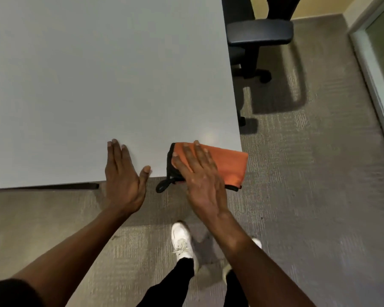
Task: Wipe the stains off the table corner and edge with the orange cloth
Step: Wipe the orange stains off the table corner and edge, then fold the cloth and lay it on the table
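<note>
Mid-wipe at the tabletop [98, 85] corner: right hand [200, 173] flat, fingers spread on the orange cloth [228, 165] overhanging the edge, left hand [122, 173] open, bracing; next, likely a pressed sweep along the edge.

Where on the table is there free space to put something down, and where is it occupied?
Most of the grey table is bare: the whole surface beyond the hands and left of the left hand, up to the far side by the chair. A narrow bare strip lies between the two hands. The near right corner is crowded: the right hand presses flat on the orange cloth there.
</note>
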{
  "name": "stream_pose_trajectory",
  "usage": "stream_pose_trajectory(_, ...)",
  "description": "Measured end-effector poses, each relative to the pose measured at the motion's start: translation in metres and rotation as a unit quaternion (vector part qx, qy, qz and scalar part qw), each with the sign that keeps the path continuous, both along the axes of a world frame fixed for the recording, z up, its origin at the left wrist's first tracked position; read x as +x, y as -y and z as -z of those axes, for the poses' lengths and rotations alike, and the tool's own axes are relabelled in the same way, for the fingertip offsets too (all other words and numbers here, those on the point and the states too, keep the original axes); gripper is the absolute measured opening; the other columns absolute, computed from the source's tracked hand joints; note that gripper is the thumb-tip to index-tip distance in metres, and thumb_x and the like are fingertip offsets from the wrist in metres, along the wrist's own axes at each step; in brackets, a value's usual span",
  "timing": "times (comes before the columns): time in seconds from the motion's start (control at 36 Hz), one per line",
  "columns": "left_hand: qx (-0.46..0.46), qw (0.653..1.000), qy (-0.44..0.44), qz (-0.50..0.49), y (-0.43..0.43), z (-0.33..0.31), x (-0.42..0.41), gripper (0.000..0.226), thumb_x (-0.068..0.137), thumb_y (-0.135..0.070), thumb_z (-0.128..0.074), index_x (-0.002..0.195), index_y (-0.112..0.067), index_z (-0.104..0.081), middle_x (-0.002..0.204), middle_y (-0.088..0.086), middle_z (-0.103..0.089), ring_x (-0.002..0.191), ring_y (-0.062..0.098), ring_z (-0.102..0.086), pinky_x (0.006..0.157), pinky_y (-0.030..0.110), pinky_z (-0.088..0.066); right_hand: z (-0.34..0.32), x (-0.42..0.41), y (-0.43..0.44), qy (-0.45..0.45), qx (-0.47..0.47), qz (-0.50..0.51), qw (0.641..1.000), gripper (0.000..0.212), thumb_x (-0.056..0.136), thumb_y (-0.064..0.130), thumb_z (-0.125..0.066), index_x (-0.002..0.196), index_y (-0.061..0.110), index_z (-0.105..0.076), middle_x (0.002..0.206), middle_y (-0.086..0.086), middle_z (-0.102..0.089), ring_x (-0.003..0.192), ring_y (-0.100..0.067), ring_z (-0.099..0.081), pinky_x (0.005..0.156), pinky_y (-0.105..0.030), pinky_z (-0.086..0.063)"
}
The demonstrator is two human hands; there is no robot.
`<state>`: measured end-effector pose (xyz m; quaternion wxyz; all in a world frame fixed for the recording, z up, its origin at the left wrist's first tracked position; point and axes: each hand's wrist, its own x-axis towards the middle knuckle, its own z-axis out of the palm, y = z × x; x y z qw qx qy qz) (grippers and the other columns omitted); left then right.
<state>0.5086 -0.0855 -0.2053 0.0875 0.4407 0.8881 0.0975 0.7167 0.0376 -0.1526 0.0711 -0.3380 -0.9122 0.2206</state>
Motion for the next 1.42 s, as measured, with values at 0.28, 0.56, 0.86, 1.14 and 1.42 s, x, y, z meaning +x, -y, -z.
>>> stream_pose_trajectory(0.28,0.008,0.995,0.038,0.092,0.018,0.012,-0.031,0.083,0.12,-0.061,-0.025,0.18,-0.013,0.007,0.188,0.004,0.024,0.175,0.023,0.021,0.135,0.05,-0.009,-0.002,-0.019,-0.058,-0.038,-0.024,0.283,0.958,0.081,0.084,-0.018,-0.056,0.157,0.016,-0.052,0.171,-0.015,-0.039,0.164,-0.043,-0.019,0.136,-0.055,-0.012)
stream_pose_trajectory(0.56,-0.044,0.974,0.137,0.173,0.027,-0.028,-0.06,0.083,0.111,-0.048,-0.019,0.177,-0.001,-0.002,0.186,0.016,0.018,0.175,0.034,0.018,0.142,0.046,-0.001,-0.007,-0.051,0.019,-0.041,-0.053,-0.008,0.998,0.073,0.083,-0.019,-0.055,0.151,0.009,-0.06,0.166,-0.019,-0.044,0.16,-0.045,-0.029,0.133,-0.061,-0.021)
stream_pose_trajectory(0.86,-0.144,0.959,0.224,0.095,0.014,-0.12,-0.025,0.047,0.117,-0.036,-0.054,0.151,-0.005,-0.062,0.17,0.017,-0.051,0.161,0.037,-0.045,0.127,0.047,-0.042,-0.072,0.001,0.06,0.081,-0.181,-0.076,0.977,0.078,0.094,-0.009,-0.054,0.16,0.032,-0.048,0.166,0.004,-0.049,0.155,-0.022,-0.045,0.121,-0.037,-0.044)
stream_pose_trajectory(1.14,-0.005,0.922,0.369,0.118,0.036,-0.224,0.017,0.059,0.098,-0.069,-0.067,0.137,-0.026,-0.072,0.132,-0.012,-0.074,0.125,0.006,-0.068,0.111,0.034,-0.057,-0.15,0.013,0.085,0.001,-0.197,0.071,0.978,0.059,0.097,-0.002,-0.068,0.148,0.028,-0.062,0.129,0.0,-0.078,0.113,-0.009,-0.073,0.091,0.004,-0.041)
stream_pose_trajectory(1.42,0.077,0.926,0.319,0.186,0.029,-0.268,0.001,0.047,0.084,-0.046,-0.097,0.127,-0.031,-0.083,0.12,-0.018,-0.079,0.1,-0.005,-0.074,0.089,0.026,-0.062,-0.21,-0.009,0.06,-0.005,-0.161,0.041,0.986,0.033,0.096,0.022,-0.08,0.128,0.022,-0.072,0.111,-0.003,-0.082,0.094,-0.015,-0.075,0.074,-0.006,-0.043)
